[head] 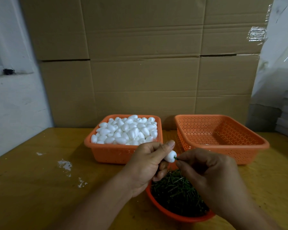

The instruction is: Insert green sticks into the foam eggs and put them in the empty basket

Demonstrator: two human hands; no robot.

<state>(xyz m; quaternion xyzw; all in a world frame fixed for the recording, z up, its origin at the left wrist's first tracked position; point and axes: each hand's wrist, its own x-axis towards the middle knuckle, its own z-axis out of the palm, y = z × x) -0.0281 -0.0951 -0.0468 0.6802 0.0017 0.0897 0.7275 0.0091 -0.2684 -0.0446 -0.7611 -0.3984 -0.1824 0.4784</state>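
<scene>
My left hand (148, 165) grips a white foam egg (170, 156) between thumb and fingers, above the near basket. My right hand (211, 176) pinches a short green stick (175, 157) whose tip meets the egg's right end. Below the hands sits an orange basket (181, 216) heaped with green sticks (176, 193). At the back left an orange basket (110, 155) is full of white foam eggs (126, 130). At the back right stands the other orange perforated basket (223, 138), tilted, with something small and pale at its bottom.
The baskets stand on a yellow wooden table (40, 188) with white flecks (65, 165) to the left. A wall of cardboard boxes (140, 63) rises behind. A white wall is at the left, plastic-wrapped stacks (283, 97) at the right.
</scene>
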